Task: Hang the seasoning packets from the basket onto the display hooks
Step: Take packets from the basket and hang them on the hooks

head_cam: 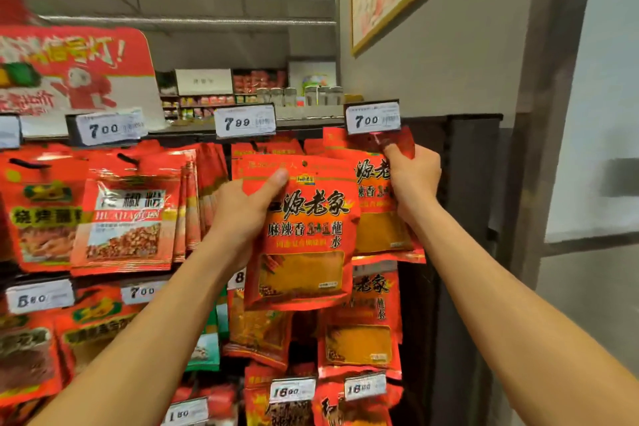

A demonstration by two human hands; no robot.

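My left hand [242, 214] holds a spare packet [301, 235] while my right hand [413, 171] pinches the hanging packet [380, 218] at one o'clock, so I should align its hole carefully.

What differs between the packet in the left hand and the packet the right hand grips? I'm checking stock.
The left hand holds its packet in front of the rack, whole face showing. The right hand pinches the top of the other packet, partly hidden beneath the 7.00 price tag. Both share the same red-orange design.

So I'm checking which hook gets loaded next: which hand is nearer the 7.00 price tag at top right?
Right. The right hand pinches a packet just under that price tag; the left hand is lower and further left.
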